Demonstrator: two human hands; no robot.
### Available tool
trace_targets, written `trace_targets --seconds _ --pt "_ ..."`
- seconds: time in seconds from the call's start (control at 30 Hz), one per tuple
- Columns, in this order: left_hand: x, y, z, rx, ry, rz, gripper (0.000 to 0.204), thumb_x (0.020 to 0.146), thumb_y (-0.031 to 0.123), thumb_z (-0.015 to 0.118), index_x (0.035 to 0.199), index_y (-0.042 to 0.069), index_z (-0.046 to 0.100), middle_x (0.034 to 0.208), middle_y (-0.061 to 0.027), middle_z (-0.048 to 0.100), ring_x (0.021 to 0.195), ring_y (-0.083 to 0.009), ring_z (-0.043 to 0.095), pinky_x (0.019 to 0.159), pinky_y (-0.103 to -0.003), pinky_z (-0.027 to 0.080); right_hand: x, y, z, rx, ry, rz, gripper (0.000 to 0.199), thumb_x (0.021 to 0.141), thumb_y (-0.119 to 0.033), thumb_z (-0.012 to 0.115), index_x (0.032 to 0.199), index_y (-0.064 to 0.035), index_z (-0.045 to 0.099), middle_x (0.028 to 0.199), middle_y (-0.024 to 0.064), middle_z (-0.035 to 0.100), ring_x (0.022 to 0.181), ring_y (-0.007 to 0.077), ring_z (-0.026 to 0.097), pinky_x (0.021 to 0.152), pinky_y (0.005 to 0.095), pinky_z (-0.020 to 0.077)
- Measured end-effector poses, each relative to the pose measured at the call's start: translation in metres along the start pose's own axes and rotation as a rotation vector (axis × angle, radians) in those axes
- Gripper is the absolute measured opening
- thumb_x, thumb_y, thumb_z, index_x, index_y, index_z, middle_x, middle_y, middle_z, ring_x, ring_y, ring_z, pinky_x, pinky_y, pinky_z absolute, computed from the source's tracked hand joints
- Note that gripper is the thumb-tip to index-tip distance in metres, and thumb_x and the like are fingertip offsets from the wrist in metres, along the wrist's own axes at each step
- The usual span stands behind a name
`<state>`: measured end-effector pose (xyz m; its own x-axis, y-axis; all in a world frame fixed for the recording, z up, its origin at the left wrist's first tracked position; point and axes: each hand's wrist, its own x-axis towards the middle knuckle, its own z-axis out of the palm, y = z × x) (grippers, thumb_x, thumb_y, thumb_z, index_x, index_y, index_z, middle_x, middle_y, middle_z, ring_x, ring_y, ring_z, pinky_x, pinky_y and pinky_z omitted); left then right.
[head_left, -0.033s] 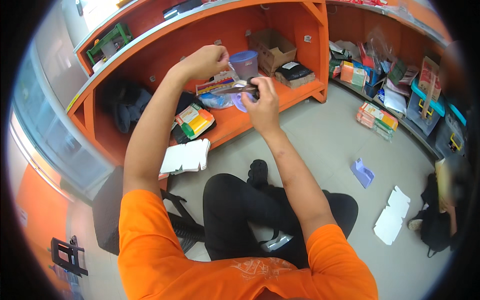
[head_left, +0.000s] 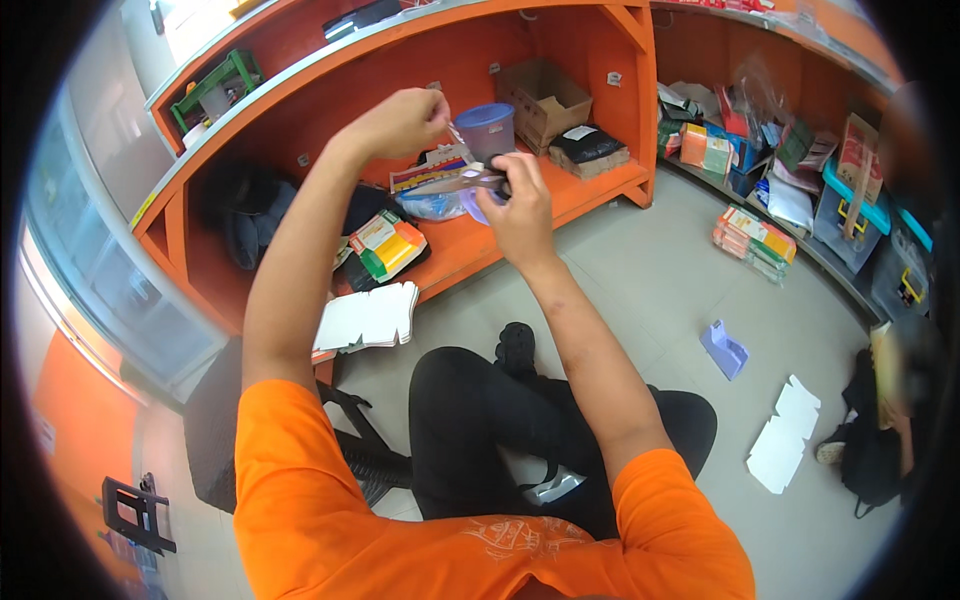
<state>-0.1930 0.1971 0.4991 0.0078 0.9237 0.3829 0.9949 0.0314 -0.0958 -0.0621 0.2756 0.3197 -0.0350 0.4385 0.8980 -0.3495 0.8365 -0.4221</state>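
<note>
My left hand [head_left: 415,122] is raised over the orange shelf, its fingers closed on the upper end of a thin, pale strip [head_left: 460,143]. My right hand [head_left: 524,208], lower and to the right, grips scissors [head_left: 452,185] by their dark handles, blades pointing left, close under the strip. Whether the blades touch the strip, I cannot tell. Just below the scissors shows a lilac rounded thing [head_left: 478,207], partly hidden by my right fingers. Behind my hands stands a clear tub with a blue lid [head_left: 486,115]. A clear plastic bag [head_left: 432,207] lies on the shelf below.
Orange-and-green packets [head_left: 388,245] and stacked white cut card [head_left: 368,315] are at the left. A cardboard box [head_left: 540,95] and dark parcel [head_left: 590,148] stand on the shelf [head_left: 540,215]. On the floor lie bundled packets [head_left: 752,240], a lilac holder [head_left: 724,350] and white card [head_left: 783,435].
Both hands have shifted very slightly left. The scissors' blades have tilted a little, and the pale strip shows more plainly between my hands.
</note>
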Motion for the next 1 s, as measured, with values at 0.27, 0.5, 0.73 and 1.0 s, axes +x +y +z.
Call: trace_targets --seconds 0.27,0.5,0.73,1.0 --pt "0.029 -0.062 -0.01 0.05 0.057 -0.022 0.023 0.096 0.019 0.054 0.1 -0.003 0.06 0.077 -0.012 0.061 0.073 -0.0199 0.058 0.07 -0.036 0.048 0.027 0.04 0.051 0.002 -0.038 -0.112 0.038 0.07 -0.002 0.078 0.104 -0.0053 0.063 0.108 0.0081 0.06 0.092 0.0299 0.067 0.077 0.0409 0.0562" --pt "0.046 -0.19 -0.062 0.006 0.113 -0.049 0.025 0.098 0.023 0.055 0.092 -0.001 0.06 0.081 -0.0054 0.063 0.076 -0.0171 0.059 0.076 -0.035 0.048 0.063 0.073 0.141 -0.159 -0.081 -0.318 0.037 0.067 -0.003 0.078 0.1 -0.007 0.064 0.106 0.0049 0.061 0.094 0.0271 0.066 0.074 0.0385 0.0554" --pt "-0.008 -0.226 0.036 -0.492 -0.178 -0.26 0.026 0.094 0.034 0.061 0.108 0.013 0.065 0.098 0.0044 0.067 0.088 -0.0068 0.059 0.078 -0.026 0.043 0.052 0.095 0.113 -0.226 -0.284 -0.59 0.042 0.059 0.003 0.077 0.098 -0.0062 0.067 0.103 0.0054 0.065 0.091 0.0247 0.067 0.073 0.0342 0.0566" --pt "-0.026 -0.115 0.192 -1.223 -0.349 -0.256 0.068 0.094 0.068 0.046 0.121 0.009 0.066 0.119 -0.0041 0.067 0.106 -0.0128 0.06 0.089 -0.031 0.044 0.031 0.047 -0.002 -0.445 -0.58 -0.616 0.041 0.057 0.004 0.08 0.097 -0.0027 0.069 0.101 0.0098 0.066 0.085 0.0249 0.067 0.07 0.0332 0.0569"
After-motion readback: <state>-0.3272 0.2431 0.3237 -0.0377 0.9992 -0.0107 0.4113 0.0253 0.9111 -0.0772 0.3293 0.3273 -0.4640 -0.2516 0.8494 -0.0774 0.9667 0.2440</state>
